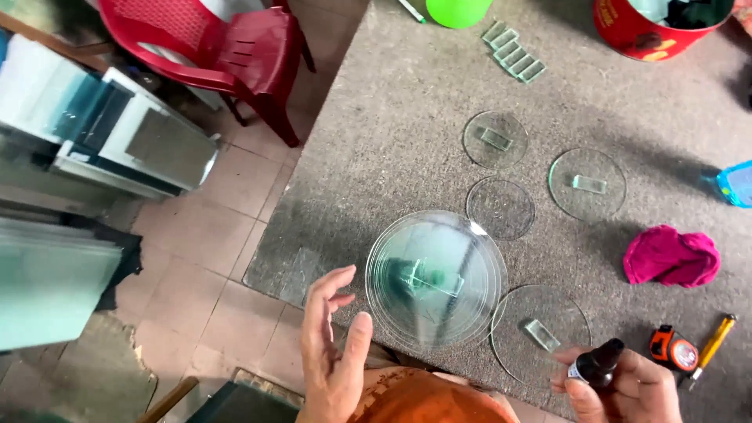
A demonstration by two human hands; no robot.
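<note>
My right hand (627,388) grips a small dark dropper bottle (597,365) at the near edge of the grey surface (407,117), its black cap tilted up and to the right; I can't tell what is inside. My left hand (333,352) hangs empty, fingers spread, just beside a stack of round glass discs (435,278). A red bucket (654,31) at the far edge holds dark cloth.

A grey tabletop (407,117) carries a crumpled pink cloth (671,256), an orange tape measure (674,350) just beside a yellow-handled cutter (711,345), a row of small glass strips (514,52) and a red bucket (627,31). A red plastic chair (227,47) stands on the tiled floor (227,204).
</note>
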